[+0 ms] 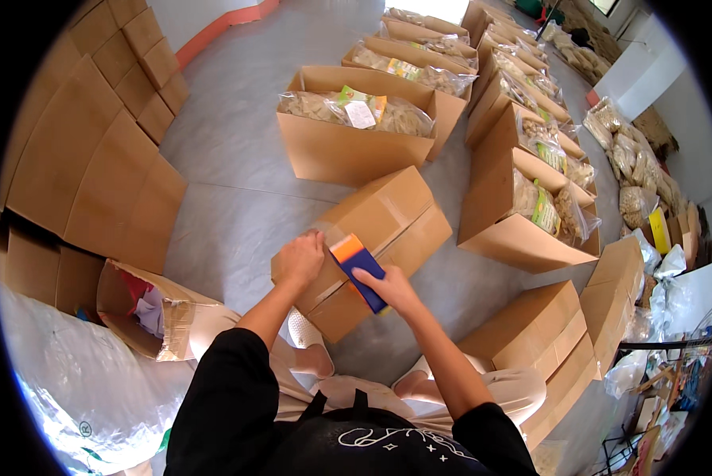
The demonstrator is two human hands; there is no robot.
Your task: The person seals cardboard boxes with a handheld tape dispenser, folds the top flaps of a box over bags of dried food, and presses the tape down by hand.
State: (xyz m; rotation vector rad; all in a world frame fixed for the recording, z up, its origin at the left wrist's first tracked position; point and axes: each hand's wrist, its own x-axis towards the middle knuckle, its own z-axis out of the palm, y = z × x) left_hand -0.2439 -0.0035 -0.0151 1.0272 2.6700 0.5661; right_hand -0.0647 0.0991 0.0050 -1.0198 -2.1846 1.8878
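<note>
A closed cardboard box (384, 210) stands on the floor in front of me, set at a slant, with a seam and a strip of clear tape along its top. My left hand (301, 259) bears on the left part of the box, its fingers bent and close together against the cardboard. In my right hand (388, 289) is a flat, oblong blue-and-orange thing (357, 268), perhaps a tape dispenser. It lies across the box top, orange end away from me, beside my left hand. My right thumb lies over its blue face; the other fingers are mostly hidden.
Ahead stands an open carton (356, 147) of bagged goods, with more rows beyond and an open carton (527, 206) at right. Cardboard boxes (110, 166) are stacked at left. A closed carton (531, 325) lies by my right leg, a torn carton (177, 329) by my left.
</note>
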